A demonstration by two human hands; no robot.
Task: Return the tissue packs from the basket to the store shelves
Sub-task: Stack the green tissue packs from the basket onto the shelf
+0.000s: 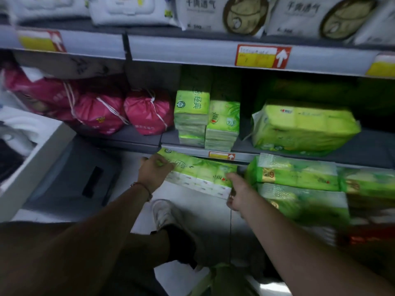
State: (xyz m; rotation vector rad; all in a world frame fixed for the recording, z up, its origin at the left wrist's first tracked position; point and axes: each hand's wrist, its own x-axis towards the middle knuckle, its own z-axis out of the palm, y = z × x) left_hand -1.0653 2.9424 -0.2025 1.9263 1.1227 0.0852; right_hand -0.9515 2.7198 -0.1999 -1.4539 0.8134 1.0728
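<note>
Both hands (155,169) (239,194) grip a green tissue pack (198,174) under a red-yellow price tag (221,155).

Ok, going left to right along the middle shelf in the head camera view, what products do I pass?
Pink drawstring bags → two upright stacks of small green tissue packs → large green tissue pack lying flat.

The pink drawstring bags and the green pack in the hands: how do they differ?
The pink drawstring bags are rounded and rest on the middle shelf, untouched. The green pack is long and flat, tilted, and held lower down by the left hand and right hand.
</note>
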